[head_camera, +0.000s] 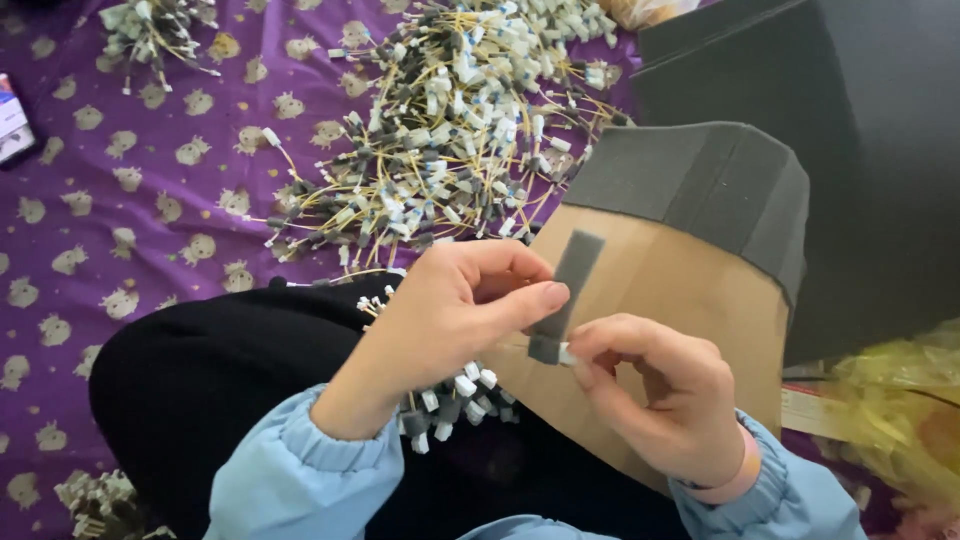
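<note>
My left hand (455, 315) pinches a narrow grey foam strip (568, 290) between thumb and fingers, and also clasps a bundle of small connectors (455, 400) with white and dark ends under its palm. My right hand (665, 395) meets it from the right, fingertips closed on a small white connector end at the strip's lower tip. Both hands hover above my lap, which is covered in black cloth (220, 370). Light blue sleeves cover both wrists.
A big heap of yellow-wired connectors (450, 130) lies on the purple patterned cloth (130, 220). A cardboard sheet topped with grey foam strips (700, 185) leans by my right. A black box (860, 120) stands behind it; yellow plastic bag (900, 400) at right.
</note>
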